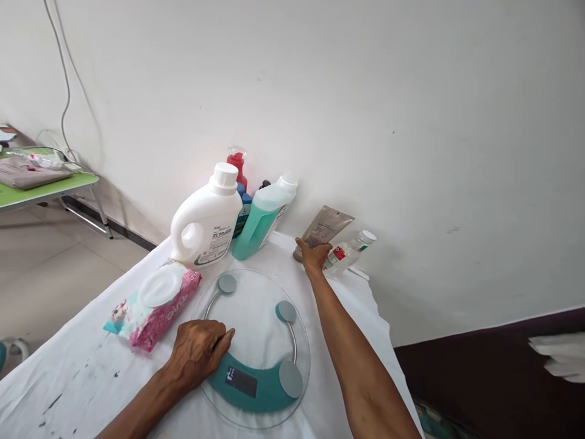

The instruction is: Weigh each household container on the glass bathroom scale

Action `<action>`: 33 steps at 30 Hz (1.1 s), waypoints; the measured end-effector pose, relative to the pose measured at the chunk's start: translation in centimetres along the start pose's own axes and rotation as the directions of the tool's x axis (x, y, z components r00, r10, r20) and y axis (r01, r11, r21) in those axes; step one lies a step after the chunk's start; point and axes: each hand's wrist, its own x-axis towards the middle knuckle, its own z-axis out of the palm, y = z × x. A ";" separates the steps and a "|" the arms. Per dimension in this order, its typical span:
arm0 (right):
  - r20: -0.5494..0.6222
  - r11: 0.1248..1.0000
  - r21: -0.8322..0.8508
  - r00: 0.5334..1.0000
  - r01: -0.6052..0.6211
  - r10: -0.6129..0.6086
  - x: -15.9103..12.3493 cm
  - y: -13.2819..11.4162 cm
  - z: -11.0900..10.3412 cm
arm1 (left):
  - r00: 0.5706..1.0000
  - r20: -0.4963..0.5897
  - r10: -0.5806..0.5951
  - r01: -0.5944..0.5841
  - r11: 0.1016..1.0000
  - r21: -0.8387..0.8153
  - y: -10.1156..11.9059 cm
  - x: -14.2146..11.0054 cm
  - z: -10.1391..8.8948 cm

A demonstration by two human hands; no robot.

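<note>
Glass, round and clear, forms the scale; at its left rim rests the left hand, fingers curled, though whether it grips I cannot tell. Past the scale's far right edge, the right hand grips the brownish tube low down. A strip of white cloth borders the scale's right; the wipes pack and white jug crowd its far left

A pale cable hangs down the white wall toward a green table bearing a brownish bundle.
</note>
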 end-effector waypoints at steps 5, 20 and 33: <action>-0.035 0.994 -0.067 0.996 0.081 -0.084 -4.8 -1.6 -1.1 | 1.000 -0.003 -0.011 0.010 0.999 -0.032 0.0 -0.1 0.0; 0.182 0.966 0.181 0.959 0.184 -0.217 -10.6 -9.7 9.1 | 0.997 0.059 -0.049 0.053 0.995 -0.080 -0.2 -0.3 0.4; 0.045 0.891 0.452 0.998 0.023 -0.049 -7.9 -8.0 3.2 | 0.995 0.062 -0.083 0.089 0.991 -0.096 -0.1 -0.5 0.5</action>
